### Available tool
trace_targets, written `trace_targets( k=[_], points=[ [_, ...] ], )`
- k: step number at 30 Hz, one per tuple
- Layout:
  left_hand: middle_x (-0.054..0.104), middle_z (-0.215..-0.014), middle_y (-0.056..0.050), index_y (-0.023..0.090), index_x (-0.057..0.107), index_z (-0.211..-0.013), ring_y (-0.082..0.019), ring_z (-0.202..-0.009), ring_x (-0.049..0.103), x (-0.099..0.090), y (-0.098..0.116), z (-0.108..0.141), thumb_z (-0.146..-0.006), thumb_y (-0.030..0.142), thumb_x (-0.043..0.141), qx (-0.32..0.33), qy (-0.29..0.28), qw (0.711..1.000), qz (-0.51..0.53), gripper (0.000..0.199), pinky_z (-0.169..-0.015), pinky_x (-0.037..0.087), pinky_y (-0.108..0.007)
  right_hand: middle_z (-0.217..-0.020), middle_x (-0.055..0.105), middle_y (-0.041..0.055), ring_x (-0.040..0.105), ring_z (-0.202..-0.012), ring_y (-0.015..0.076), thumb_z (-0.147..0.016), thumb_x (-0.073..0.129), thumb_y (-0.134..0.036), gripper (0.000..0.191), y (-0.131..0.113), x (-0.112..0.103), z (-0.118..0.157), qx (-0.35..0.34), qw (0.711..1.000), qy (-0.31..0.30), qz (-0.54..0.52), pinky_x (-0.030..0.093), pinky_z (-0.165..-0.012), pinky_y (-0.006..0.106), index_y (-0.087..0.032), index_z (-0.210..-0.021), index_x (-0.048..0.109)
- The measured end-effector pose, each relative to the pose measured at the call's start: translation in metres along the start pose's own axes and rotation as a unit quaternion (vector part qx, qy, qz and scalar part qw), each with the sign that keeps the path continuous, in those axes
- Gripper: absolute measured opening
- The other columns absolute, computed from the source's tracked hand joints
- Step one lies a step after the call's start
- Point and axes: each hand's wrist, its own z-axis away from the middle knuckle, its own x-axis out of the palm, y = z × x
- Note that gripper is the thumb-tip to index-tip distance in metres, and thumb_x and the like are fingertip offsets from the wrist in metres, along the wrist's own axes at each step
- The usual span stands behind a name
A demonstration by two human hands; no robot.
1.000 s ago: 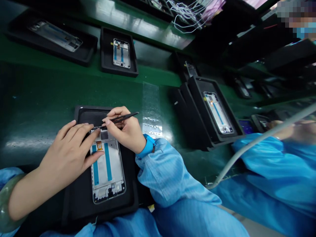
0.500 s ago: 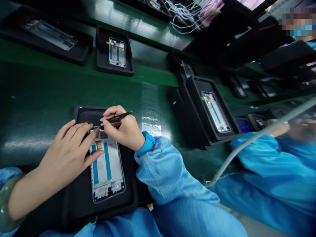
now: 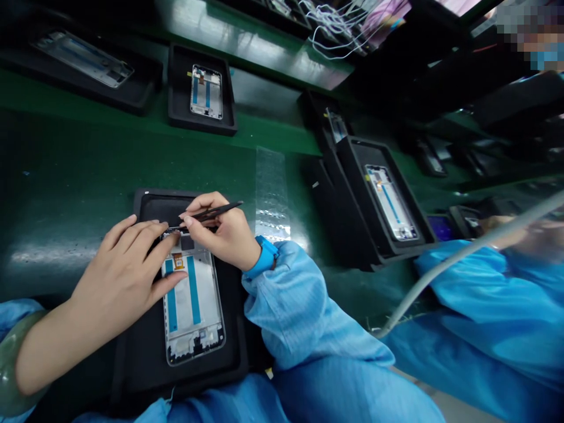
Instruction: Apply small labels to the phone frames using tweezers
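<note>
A phone frame (image 3: 207, 294) with two blue strips and a small orange flex cable (image 3: 178, 261) lies face-down in a black tray (image 3: 127, 352) before me. My left hand (image 3: 118, 270) rests over its upper left part, fingers stretched out, fingertips at the top edge and thumb on the frame's back. Pinched in my right hand (image 3: 224, 232) are black tweezers (image 3: 220, 210), held at a slant. Their tips come down at the frame's top edge, close to my left fingertips. Whether the tips grip anything there is hidden by my fingers.
Black trays (image 3: 202, 126) with other phone frames stand at the back on the green table (image 3: 88, 153). A stack of trays (image 3: 348, 217) rises on the right. Clear film strip (image 3: 271, 188) lies between. A grey cable (image 3: 462, 252) crosses before a co-worker's blue sleeve (image 3: 467, 276).
My hands and the tweezers keep almost the same place at the frame's top edge. The view has shifted slightly, and the co-worker's hands at the right have moved a little.
</note>
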Motion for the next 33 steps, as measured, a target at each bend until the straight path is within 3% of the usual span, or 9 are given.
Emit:
trace_targets(
  k=[28, 33],
  points=[
    [0.058, -0.117, -0.018, 0.010, 0.059, -0.112, -0.033, -0.111, 0.053, 0.0021, -0.0012, 0.0016, -0.087, 0.047, 0.050, 0.005, 0.004, 1.000, -0.001, 0.045, -0.103, 0.036, -0.054, -0.090, 0.063, 0.0005, 0.064, -0.078, 0.0097, -0.085, 0.054, -0.026, 0.008, -0.0057, 0.0037, -0.0006, -0.019, 0.995, -0.017, 0.094, 0.053, -0.072, 0.022, -0.018, -0.088, 0.053],
    [0.058, -0.118, -0.018, 0.010, 0.058, -0.114, -0.033, -0.110, 0.054, 0.0023, -0.0009, 0.0019, -0.087, 0.047, 0.050, 0.002, 0.001, 1.000, -0.006, 0.047, -0.103, 0.036, -0.053, -0.086, 0.063, -0.0002, 0.064, -0.075, 0.0092, -0.084, 0.056, -0.025, 0.009, -0.0050, 0.0042, -0.0024, 0.004, 0.998, -0.009, 0.066, 0.054, -0.071, 0.021, -0.018, -0.088, 0.053]
  ],
)
